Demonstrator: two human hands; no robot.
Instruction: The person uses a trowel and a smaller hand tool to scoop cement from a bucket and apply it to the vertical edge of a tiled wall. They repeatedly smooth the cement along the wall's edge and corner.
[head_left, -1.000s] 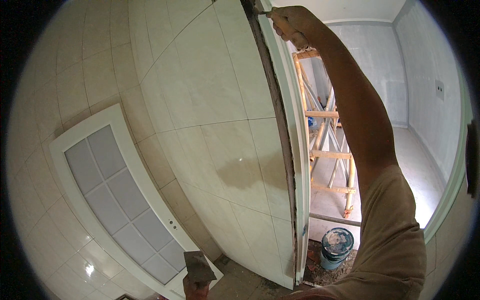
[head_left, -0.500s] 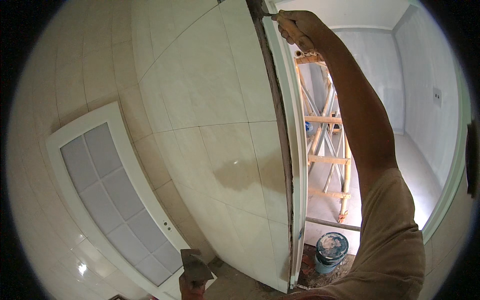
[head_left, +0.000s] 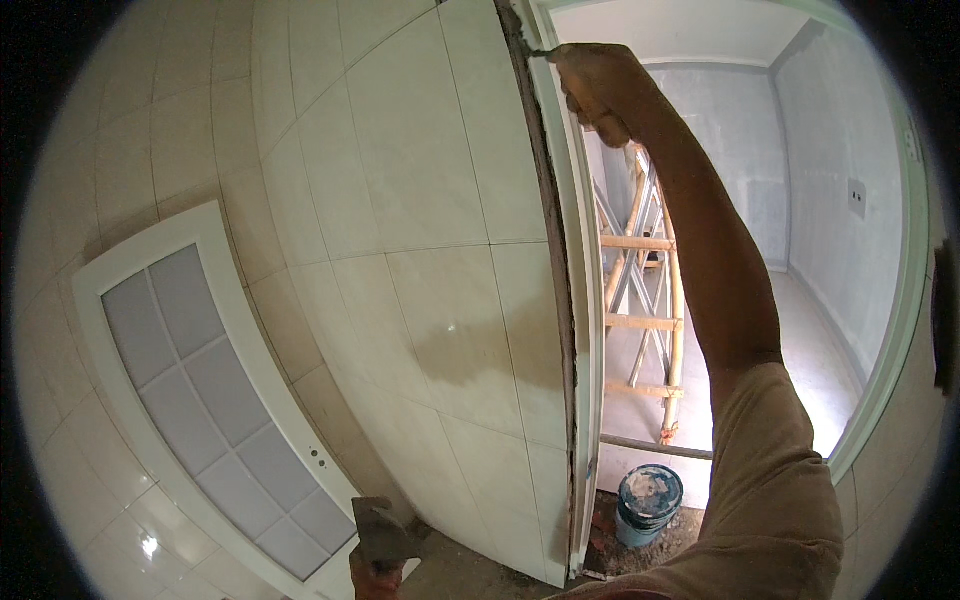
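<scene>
My right hand [head_left: 602,85] is raised high at the door frame [head_left: 565,170], closed round the handle of a small tool, whose dark metal end [head_left: 542,55] touches the gap filled with dark mortar [head_left: 546,165] between the tiled wall [head_left: 400,190] and the white frame. The handle is mostly hidden by my fingers. My left hand [head_left: 375,578], low at the bottom centre, is closed on a flat metal trowel [head_left: 385,525], held in front of the foot of a white door panel with frosted panes, leaning on the tiles [head_left: 215,240].
Through the doorway stands a wooden ladder-like frame [head_left: 640,322] with metal lengths crossed in it, before grey-white walls with a socket plate [head_left: 856,197]. A blue, paint-smeared bucket [head_left: 640,520] sits on the dirty floor at the threshold, below my right arm.
My right hand with its tool has moved slightly down along the frame. My left hand and trowel appear a little further left, as does most of the surrounding scene.
</scene>
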